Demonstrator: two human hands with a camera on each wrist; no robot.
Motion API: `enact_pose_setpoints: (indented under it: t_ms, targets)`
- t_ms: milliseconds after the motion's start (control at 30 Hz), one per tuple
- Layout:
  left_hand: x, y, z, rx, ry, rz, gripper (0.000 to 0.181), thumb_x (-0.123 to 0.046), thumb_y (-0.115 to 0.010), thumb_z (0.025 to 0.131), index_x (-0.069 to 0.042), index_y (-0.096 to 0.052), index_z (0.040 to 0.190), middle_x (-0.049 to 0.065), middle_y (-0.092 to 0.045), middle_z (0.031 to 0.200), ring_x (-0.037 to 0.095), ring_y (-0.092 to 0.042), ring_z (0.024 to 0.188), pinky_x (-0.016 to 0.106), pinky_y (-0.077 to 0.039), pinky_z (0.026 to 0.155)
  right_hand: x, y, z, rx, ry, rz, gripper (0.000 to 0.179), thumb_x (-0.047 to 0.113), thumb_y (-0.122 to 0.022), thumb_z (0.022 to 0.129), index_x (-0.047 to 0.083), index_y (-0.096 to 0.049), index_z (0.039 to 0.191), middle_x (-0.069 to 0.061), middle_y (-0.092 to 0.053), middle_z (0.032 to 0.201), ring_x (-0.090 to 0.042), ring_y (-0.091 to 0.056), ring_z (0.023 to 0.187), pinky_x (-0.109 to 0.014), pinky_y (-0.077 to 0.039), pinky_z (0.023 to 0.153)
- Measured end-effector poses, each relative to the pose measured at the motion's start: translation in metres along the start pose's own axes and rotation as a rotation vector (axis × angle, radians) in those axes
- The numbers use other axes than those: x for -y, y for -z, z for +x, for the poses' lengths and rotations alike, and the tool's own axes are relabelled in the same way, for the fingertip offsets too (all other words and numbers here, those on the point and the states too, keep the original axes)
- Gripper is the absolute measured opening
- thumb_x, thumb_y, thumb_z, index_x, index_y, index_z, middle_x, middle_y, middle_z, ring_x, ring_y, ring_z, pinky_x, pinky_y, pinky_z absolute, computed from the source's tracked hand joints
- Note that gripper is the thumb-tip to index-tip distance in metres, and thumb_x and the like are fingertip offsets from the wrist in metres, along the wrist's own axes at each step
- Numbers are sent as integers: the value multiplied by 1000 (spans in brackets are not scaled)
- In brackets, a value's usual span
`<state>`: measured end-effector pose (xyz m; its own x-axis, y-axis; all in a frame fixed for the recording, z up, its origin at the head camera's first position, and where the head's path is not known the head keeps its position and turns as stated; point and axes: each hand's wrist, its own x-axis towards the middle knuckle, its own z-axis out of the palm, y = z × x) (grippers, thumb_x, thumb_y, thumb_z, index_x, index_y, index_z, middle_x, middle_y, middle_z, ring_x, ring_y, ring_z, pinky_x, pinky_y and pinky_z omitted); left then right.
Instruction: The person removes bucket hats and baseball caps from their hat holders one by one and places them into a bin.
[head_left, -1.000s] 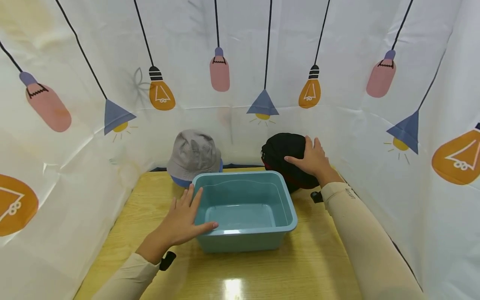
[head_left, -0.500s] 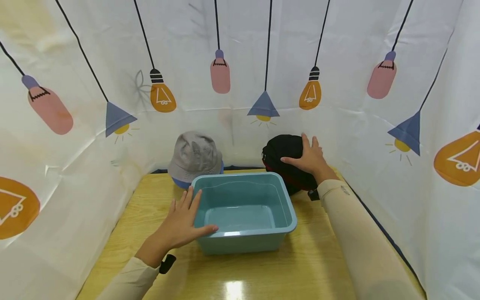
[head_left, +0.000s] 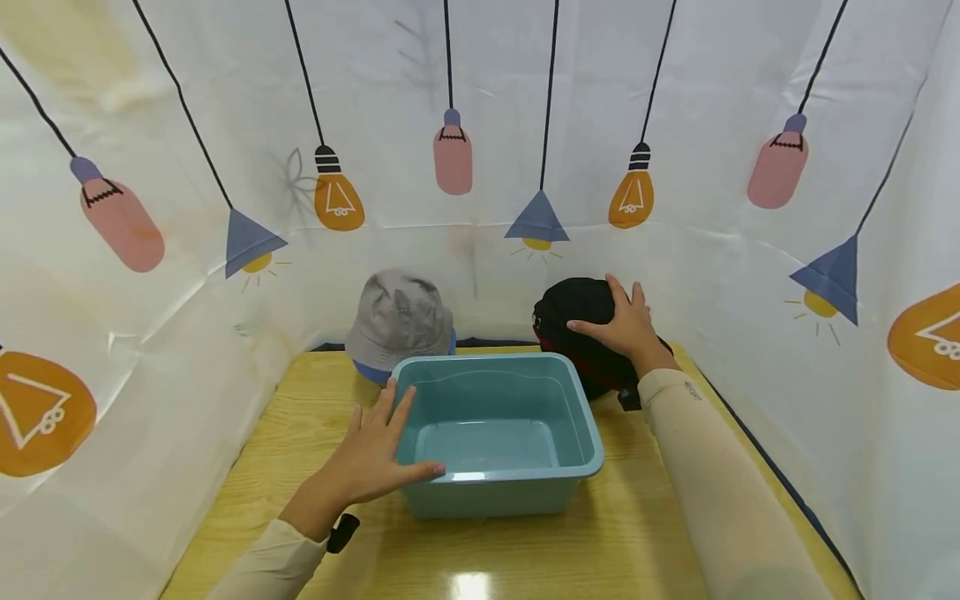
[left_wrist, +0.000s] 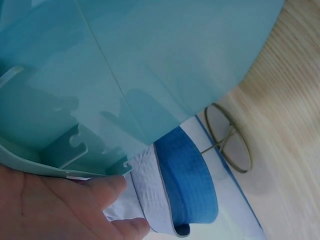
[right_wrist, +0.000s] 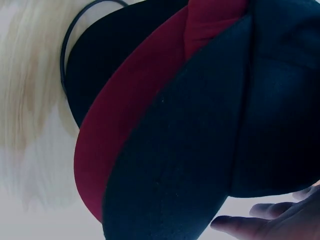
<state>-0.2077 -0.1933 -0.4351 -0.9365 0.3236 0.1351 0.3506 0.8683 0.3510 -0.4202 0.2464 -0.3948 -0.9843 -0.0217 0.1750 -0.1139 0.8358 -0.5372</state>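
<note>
A light blue plastic basin point(head_left: 495, 498) stands on the wooden table, its inside bare. My left hand point(head_left: 367, 462) rests at its left rim, fingers spread and thumb along the front edge. At the back right is a black cap point(head_left: 573, 304) stacked over a red-brimmed cap point(right_wrist: 100, 165) and another dark brim. My right hand point(head_left: 622, 325) lies against the right side of this stack with fingers spread; in the right wrist view its fingertips point(right_wrist: 230, 225) show beside the black crown. Behind the basin's left corner sits a grey bucket hat point(head_left: 401, 317) over a blue hat point(left_wrist: 187, 175).
A wire stand point(left_wrist: 245, 155) shows under the bucket hats, and a dark wire loop point(right_wrist: 67, 47) lies under the caps. White curtains point(head_left: 480, 267) printed with lamps enclose the table point(head_left: 615, 550) at the back and both sides. Table surface shows in front of the basin.
My right hand has shifted slightly left over the black cap. My left hand stays at the basin's rim. The whole head view has drifted a little.
</note>
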Motion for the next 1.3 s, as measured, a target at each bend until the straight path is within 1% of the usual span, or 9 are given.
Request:
enact_pose_setpoints:
  t_ms: [100, 233, 367, 433, 533, 667, 800, 1133, 1300]
  targets:
    - [0, -1, 1, 0, 2, -1, 124, -89, -59, 78, -19, -10, 168, 22, -2, 173, 44, -22, 156, 79, -8, 118, -1, 0, 2, -10, 27, 14, 125, 83, -71, 73, 43, 1, 166, -22, 16, 172, -67, -3, 150, -86, -19, 108]
    - [1, -1, 2, 7, 2, -3, 124, -89, -59, 78, -20, -9, 169, 20, 0, 174, 43, -21, 157, 79, -8, 118, -2, -2, 4, -45, 88, 26, 120, 78, -76, 74, 47, -6, 165, -18, 14, 173, -63, -4, 152, -85, -20, 109]
    - [2, 0, 2, 10, 2, -17, 125, -89, -60, 78, -20, -9, 169, 20, 1, 174, 44, -21, 157, 78, -8, 118, 0, -5, 6, -57, 125, 2, 117, 78, -78, 72, 49, -13, 164, -19, 10, 173, -62, -4, 153, -85, -21, 108]
    - [2, 0, 2, 13, 2, -24, 125, -88, -61, 78, -20, -9, 169, 20, 1, 174, 44, -22, 157, 78, -8, 118, 1, -7, 6, -52, 130, -11, 117, 79, -78, 71, 49, -15, 164, -20, 9, 173, -62, -6, 153, -85, -22, 108]
    - [2, 1, 3, 17, 0, -32, 124, -88, -61, 78, -20, -10, 169, 20, 1, 174, 45, -23, 156, 78, -8, 118, 2, -7, 5, -54, 129, -23, 116, 78, -80, 70, 47, -18, 164, -23, 3, 173, -62, -14, 151, -84, -27, 106]
    - [2, 1, 2, 20, 0, -40, 124, -87, -61, 79, -19, -11, 168, 20, 1, 173, 45, -23, 156, 78, -8, 118, 5, -6, 3, -63, 137, -18, 112, 74, -80, 73, 45, -20, 164, -25, -6, 171, -64, -23, 146, -84, -32, 104]
    - [2, 0, 2, 22, 2, -41, 123, -87, -61, 79, -20, -11, 168, 20, 1, 174, 45, -24, 156, 78, -8, 118, 7, -5, 2, -67, 136, -18, 107, 70, -80, 77, 44, -23, 163, -26, -10, 170, -65, -27, 144, -82, -34, 103]
    - [2, -1, 1, 14, 0, -40, 122, -88, -60, 79, -19, -14, 168, 20, -1, 174, 45, -24, 156, 79, -8, 118, 11, -5, 2, -72, 103, -17, 99, 62, -81, 80, 38, -28, 159, -28, -15, 166, -63, -34, 139, -80, -39, 102]
    - [2, -1, 1, 7, -2, -33, 121, -88, -59, 79, -19, -15, 168, 20, -1, 174, 45, -26, 155, 79, -9, 118, 12, -5, 4, -46, 126, -64, 101, 60, -78, 83, 43, -20, 164, -27, -8, 168, -67, -34, 136, -81, -39, 100]
